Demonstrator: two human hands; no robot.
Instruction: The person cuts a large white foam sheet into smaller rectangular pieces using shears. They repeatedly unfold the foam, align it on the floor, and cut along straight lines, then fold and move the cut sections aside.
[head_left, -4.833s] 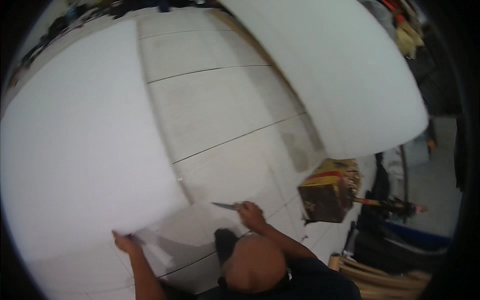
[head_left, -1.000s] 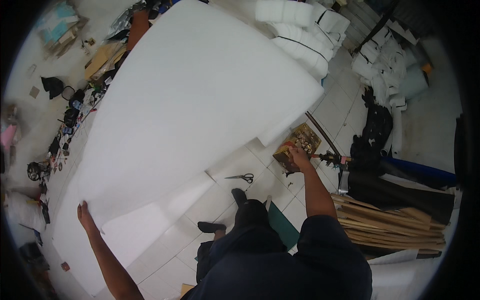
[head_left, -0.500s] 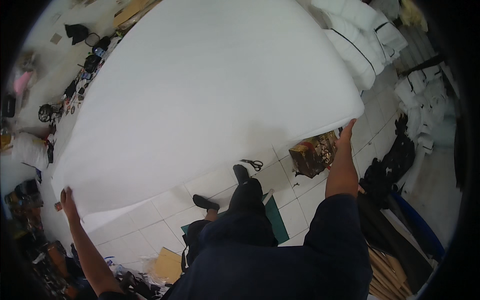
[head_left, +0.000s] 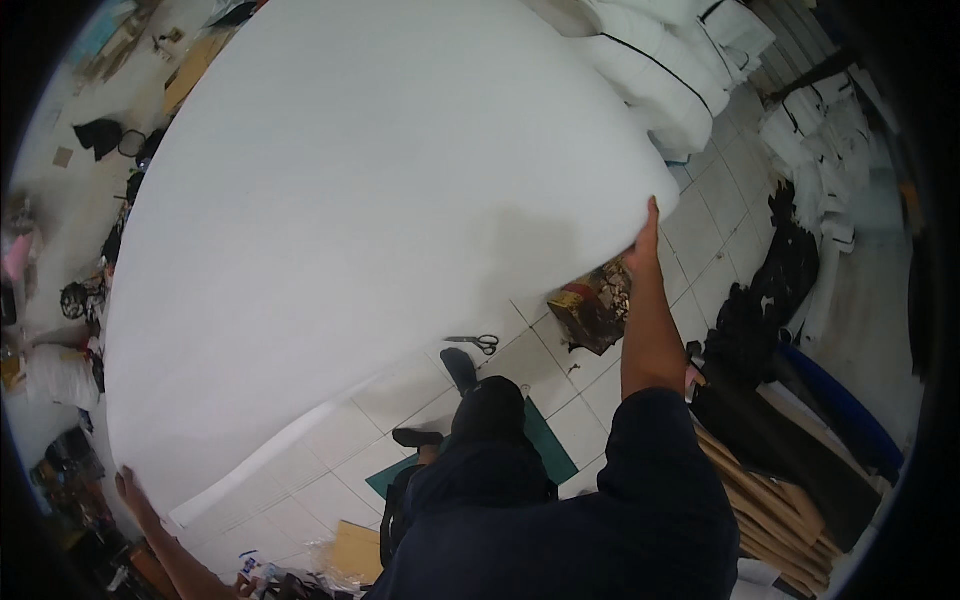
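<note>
A very large, smooth white sheet (head_left: 370, 190), which looks like soft foam or padding, spreads from my hands far across the view. At its near left corner my left hand (head_left: 134, 492) is closed on the edge, with the fingertips showing on top. My right hand (head_left: 645, 236) grips the edge near the right corner; one digit points up along the border and the other fingers are hidden underneath. The near edge sags between my hands, and a strip of it hangs loose on the left. Black-handled scissors (head_left: 478, 344) lie on the floor just beyond my foot.
A patterned box (head_left: 590, 315) sits under the sheet's right edge. White strapped bundles (head_left: 660, 90) are piled at the far right. Black plastic (head_left: 760, 300), brown tubes (head_left: 765, 490) and a blue roll (head_left: 840, 410) lie to the right. A green mat (head_left: 548, 440) is by my legs; clutter lines the left.
My left hand has come down and nearer to me, drawing the sheet's left corner along. My right hand keeps its hold on the right edge. The whole view has shifted and turned slightly.
</note>
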